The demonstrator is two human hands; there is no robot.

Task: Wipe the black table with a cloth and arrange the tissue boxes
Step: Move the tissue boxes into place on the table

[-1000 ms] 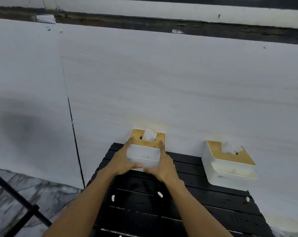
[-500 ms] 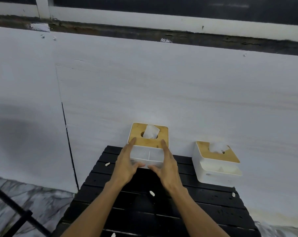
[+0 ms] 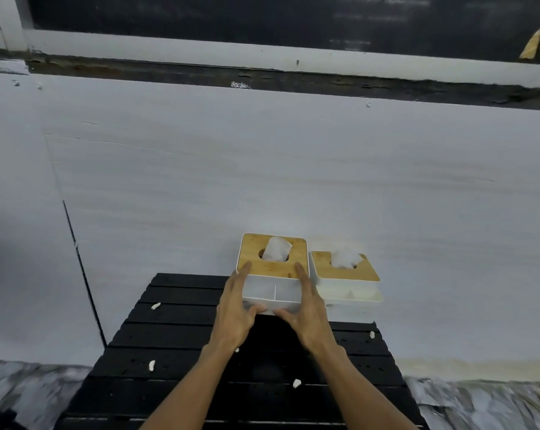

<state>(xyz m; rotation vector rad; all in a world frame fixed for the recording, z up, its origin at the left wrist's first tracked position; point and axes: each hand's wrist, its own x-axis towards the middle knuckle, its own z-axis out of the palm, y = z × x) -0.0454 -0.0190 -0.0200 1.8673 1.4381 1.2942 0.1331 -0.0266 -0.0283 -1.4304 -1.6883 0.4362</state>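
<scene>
A white tissue box with a wooden lid is held between my two hands above the back of the black slatted table. My left hand grips its left side and my right hand grips its right side, thumbs under the front. A tissue sticks up from the lid's hole. A second tissue box with a wooden lid stands at the table's back right corner against the wall, right beside the held box. No cloth is in view.
Small white scraps lie scattered on the table slats. A white wall rises directly behind the table. Marbled floor shows on both sides of the table.
Both hands have carried the held box to the right, from the table's back left to just beside the second box. The view has also shifted.
</scene>
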